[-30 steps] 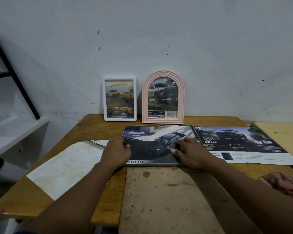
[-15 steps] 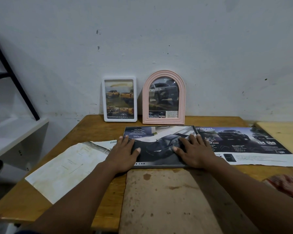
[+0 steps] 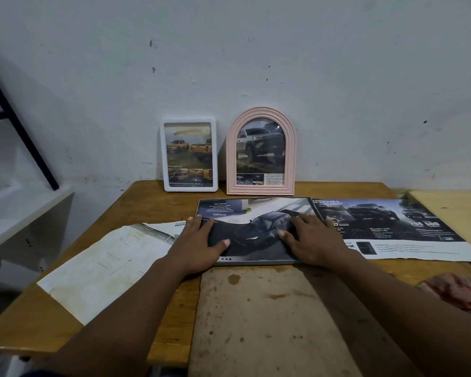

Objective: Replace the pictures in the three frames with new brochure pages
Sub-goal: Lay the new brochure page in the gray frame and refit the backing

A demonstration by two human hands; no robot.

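Note:
A flat rectangular frame [image 3: 256,213] with a dark car brochure page in it lies on the wooden table [image 3: 136,202]. My left hand [image 3: 196,240] presses flat on its left part, fingers straight. My right hand [image 3: 313,240] lies flat on its right part. Against the wall stand a white rectangular frame [image 3: 190,155] with orange pickup pictures and a pink arched frame [image 3: 260,151] with a silver pickup picture. An open brochure spread [image 3: 397,229] lies to the right of the flat frame.
A stained white paper sheet [image 3: 101,268] lies at the left of the table. A brown backing board [image 3: 264,322] lies in front of me. A red patterned cloth [image 3: 457,292] sits at the right edge. A white shelf [image 3: 19,210] stands to the left.
Both hands have gone from curled at the frame's lower edge to lying flat, spread over the page. The frame has stayed in place.

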